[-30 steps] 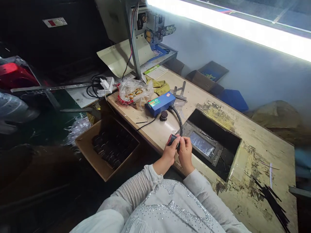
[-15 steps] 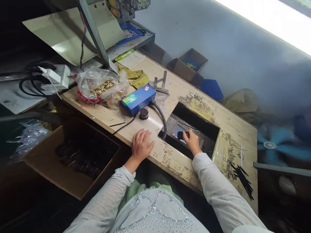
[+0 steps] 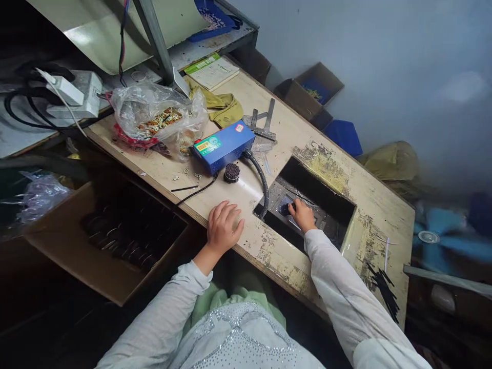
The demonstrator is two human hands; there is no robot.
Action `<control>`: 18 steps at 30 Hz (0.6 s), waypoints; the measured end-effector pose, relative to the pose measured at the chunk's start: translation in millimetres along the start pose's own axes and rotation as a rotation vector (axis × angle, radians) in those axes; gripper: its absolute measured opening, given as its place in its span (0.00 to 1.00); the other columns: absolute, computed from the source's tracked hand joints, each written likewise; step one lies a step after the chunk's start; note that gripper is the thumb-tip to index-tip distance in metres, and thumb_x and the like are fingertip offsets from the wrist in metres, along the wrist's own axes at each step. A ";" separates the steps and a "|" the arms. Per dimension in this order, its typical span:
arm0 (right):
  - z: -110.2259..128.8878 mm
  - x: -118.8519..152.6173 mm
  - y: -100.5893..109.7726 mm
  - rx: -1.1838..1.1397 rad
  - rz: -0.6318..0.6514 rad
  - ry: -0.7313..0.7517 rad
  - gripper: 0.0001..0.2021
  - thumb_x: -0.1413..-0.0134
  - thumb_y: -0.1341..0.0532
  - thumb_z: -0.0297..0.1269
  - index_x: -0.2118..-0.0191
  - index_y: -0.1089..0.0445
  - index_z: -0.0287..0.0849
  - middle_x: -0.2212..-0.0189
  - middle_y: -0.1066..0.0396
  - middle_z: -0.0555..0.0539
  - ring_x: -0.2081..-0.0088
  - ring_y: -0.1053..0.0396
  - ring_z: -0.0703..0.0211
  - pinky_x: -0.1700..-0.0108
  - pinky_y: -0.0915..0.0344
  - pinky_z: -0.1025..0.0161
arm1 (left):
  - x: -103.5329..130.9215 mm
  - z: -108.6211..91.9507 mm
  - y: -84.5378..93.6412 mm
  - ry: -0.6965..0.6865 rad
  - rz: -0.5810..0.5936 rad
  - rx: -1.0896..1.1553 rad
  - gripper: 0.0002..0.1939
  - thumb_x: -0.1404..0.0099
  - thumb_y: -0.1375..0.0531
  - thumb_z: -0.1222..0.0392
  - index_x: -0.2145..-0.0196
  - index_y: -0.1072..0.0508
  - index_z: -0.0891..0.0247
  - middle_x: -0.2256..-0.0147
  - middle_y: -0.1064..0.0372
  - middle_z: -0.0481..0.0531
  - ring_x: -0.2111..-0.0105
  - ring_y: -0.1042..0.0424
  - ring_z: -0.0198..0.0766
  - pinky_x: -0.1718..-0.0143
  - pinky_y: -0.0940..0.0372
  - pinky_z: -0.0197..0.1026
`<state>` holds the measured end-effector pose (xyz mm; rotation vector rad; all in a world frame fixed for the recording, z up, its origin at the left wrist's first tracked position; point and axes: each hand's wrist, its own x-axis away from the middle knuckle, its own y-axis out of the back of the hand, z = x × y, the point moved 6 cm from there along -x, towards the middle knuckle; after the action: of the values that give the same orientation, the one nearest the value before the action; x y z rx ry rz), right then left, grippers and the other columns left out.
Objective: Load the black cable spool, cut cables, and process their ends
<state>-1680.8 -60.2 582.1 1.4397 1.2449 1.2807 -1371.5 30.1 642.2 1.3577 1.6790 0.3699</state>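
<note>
Head view: right hand (image 3: 305,216) pinches a dark bundle (image 3: 291,209) inside the table recess (image 3: 338,220)

The right hand's fingers are closed on the dark bundle, which sits over a shiny panel (image 3: 283,203) on the recess floor (whether the two touch, I cannot tell). The left hand (image 3: 224,226) lies palm down near the front edge of the table (image 3: 378,205), fingers loosely spread, gripping nothing visible. Between the hands and a little beyond, a ridged black hose (image 3: 263,180) curves from a blue box (image 3: 226,145) into the recess. Just beside that box stands a round bundle (image 3: 231,173), its cut ends facing up. Farther out are a clear plastic bag (image 3: 159,115) of small pieces, an olive cloth (image 3: 231,109) and a metal angle tool (image 3: 270,117). Black strips (image 3: 385,294) lie at the table's right end; below its left side, a carton (image 3: 119,287) holds dark bundled pieces
</note>
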 end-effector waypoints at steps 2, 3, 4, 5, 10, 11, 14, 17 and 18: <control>-0.3 -1.5 -1.6 0.031 0.012 -0.004 0.14 0.34 0.50 0.45 0.54 0.35 0.40 0.59 0.28 0.42 0.65 0.31 0.57 0.67 0.48 0.64 | 0.1 -0.1 0.3 0.004 -0.003 0.005 0.10 0.38 0.41 0.58 0.59 0.26 0.62 0.54 0.26 0.56 0.46 0.34 0.51 0.46 0.42 0.53; -0.4 -2.1 -2.2 0.044 0.015 -0.006 0.14 0.34 0.50 0.45 0.54 0.35 0.41 0.59 0.28 0.42 0.65 0.31 0.57 0.68 0.49 0.64 | 0.1 0.0 0.3 0.006 -0.001 0.008 0.10 0.38 0.41 0.58 0.59 0.26 0.61 0.54 0.26 0.56 0.46 0.34 0.51 0.45 0.42 0.53; -0.4 -2.7 -2.4 0.054 0.016 -0.006 0.15 0.34 0.50 0.45 0.54 0.35 0.41 0.59 0.28 0.42 0.66 0.31 0.57 0.68 0.49 0.64 | 0.1 0.2 0.1 0.011 0.005 0.012 0.10 0.38 0.41 0.59 0.59 0.26 0.61 0.54 0.26 0.56 0.46 0.35 0.51 0.45 0.42 0.53; -0.3 -3.3 -2.6 0.063 0.016 -0.004 0.15 0.33 0.50 0.45 0.54 0.35 0.41 0.58 0.28 0.43 0.66 0.31 0.57 0.68 0.50 0.64 | 0.1 0.5 -0.2 0.015 0.012 0.015 0.10 0.38 0.41 0.59 0.59 0.26 0.61 0.54 0.26 0.56 0.46 0.35 0.50 0.45 0.42 0.53; -0.2 -6.3 -2.9 0.100 0.030 0.005 0.15 0.33 0.51 0.45 0.54 0.35 0.41 0.59 0.28 0.42 0.66 0.31 0.57 0.69 0.50 0.64 | 0.3 0.8 -1.2 0.012 0.018 0.012 0.09 0.38 0.41 0.59 0.60 0.26 0.60 0.55 0.26 0.55 0.46 0.34 0.50 0.46 0.41 0.52; -0.4 -6.9 -3.0 0.107 0.034 0.006 0.15 0.33 0.51 0.45 0.54 0.35 0.40 0.59 0.28 0.42 0.66 0.31 0.57 0.68 0.49 0.64 | 0.4 0.8 -1.3 0.010 0.015 0.009 0.09 0.38 0.41 0.58 0.60 0.26 0.60 0.55 0.26 0.54 0.46 0.34 0.50 0.46 0.41 0.52; -1.3 -8.9 -2.9 0.114 0.034 0.008 0.15 0.33 0.51 0.46 0.54 0.35 0.41 0.59 0.28 0.42 0.65 0.31 0.55 0.68 0.48 0.63 | 0.8 1.1 -2.1 0.012 0.022 0.007 0.09 0.38 0.42 0.58 0.60 0.27 0.60 0.55 0.26 0.54 0.46 0.34 0.50 0.46 0.41 0.52; -1.8 -10.5 -3.8 0.106 0.038 0.016 0.15 0.33 0.51 0.46 0.54 0.35 0.41 0.58 0.28 0.41 0.64 0.30 0.54 0.67 0.47 0.63 | 1.1 1.8 -3.1 0.027 0.045 0.019 0.10 0.37 0.42 0.58 0.59 0.26 0.60 0.54 0.27 0.55 0.46 0.35 0.50 0.46 0.42 0.52; -1.8 -10.9 -4.3 0.103 0.040 0.020 0.15 0.33 0.51 0.46 0.53 0.35 0.41 0.58 0.28 0.41 0.64 0.30 0.54 0.66 0.46 0.63 | 1.3 2.2 -3.4 0.034 0.053 0.025 0.10 0.37 0.42 0.58 0.59 0.26 0.60 0.54 0.27 0.55 0.46 0.35 0.50 0.45 0.42 0.53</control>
<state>-1683.1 -70.3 576.2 1.5347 1.3175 1.2763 -1371.8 29.4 638.0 1.4243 1.6827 0.4059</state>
